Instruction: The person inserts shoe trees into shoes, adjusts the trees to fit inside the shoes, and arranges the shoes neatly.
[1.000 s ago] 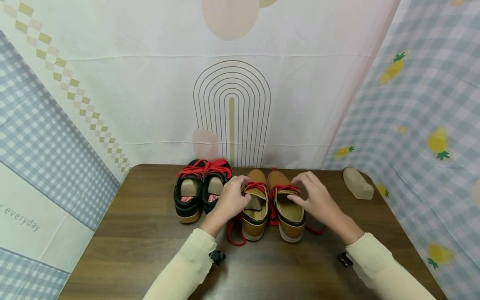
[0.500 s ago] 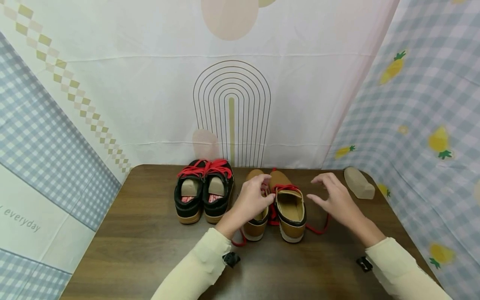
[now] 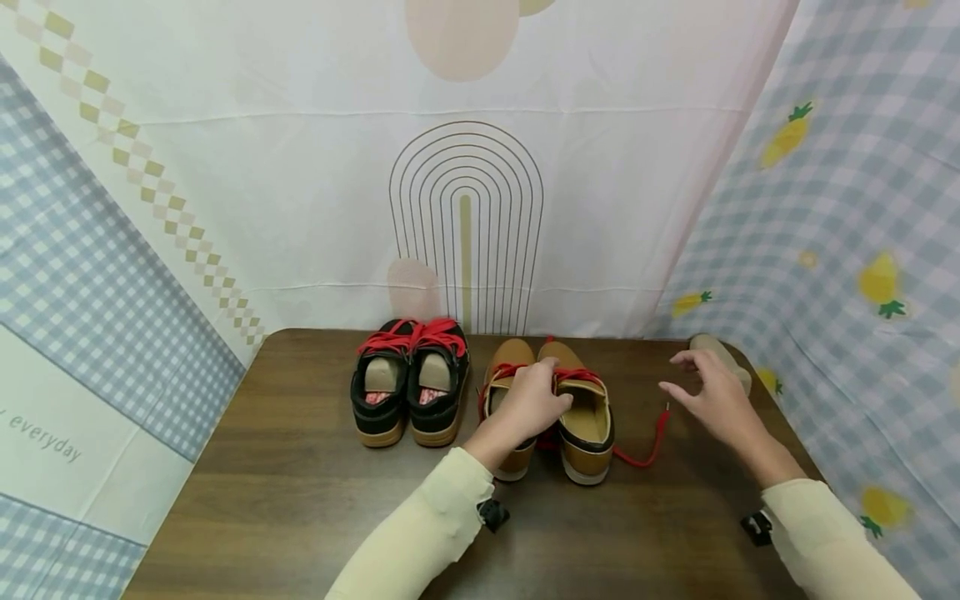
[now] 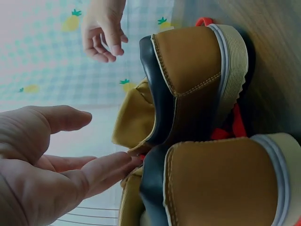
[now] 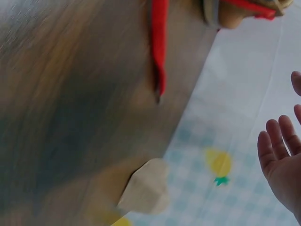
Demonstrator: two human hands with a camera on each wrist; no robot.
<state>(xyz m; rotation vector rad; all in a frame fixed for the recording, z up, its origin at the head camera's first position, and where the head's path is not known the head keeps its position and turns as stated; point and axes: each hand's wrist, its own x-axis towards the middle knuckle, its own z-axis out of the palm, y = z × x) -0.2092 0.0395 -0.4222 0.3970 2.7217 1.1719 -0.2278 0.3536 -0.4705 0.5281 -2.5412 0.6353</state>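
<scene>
Two tan shoes with red laces stand side by side on the table; my left hand [image 3: 528, 404] is over them, hiding much of the left shoe [image 3: 514, 353] and a bit of the right shoe [image 3: 588, 457]. Seen from the left wrist, that hand [image 4: 61, 160] has its thumb spread from loosely extended fingers and nothing between them. My right hand [image 3: 716, 398] hovers near the beige shoe insert [image 3: 744, 380] at the back right corner, partly covering it in the head view. Its fingers are parted and hold nothing. The right wrist view shows the insert [image 5: 148, 190] lying by the edge.
A pair of black shoes [image 3: 375, 421] with red laces and beige inserts stands left of the tan pair. One loose red lace end [image 3: 651, 454] trails on the brown table [image 3: 300, 467] right of the tan shoes. A patterned cloth [image 3: 322, 208] hangs behind the table.
My right hand has moved right, away from the right tan shoe to the insert in the corner. My left hand has shifted right, from beside the left tan shoe to over the pair.
</scene>
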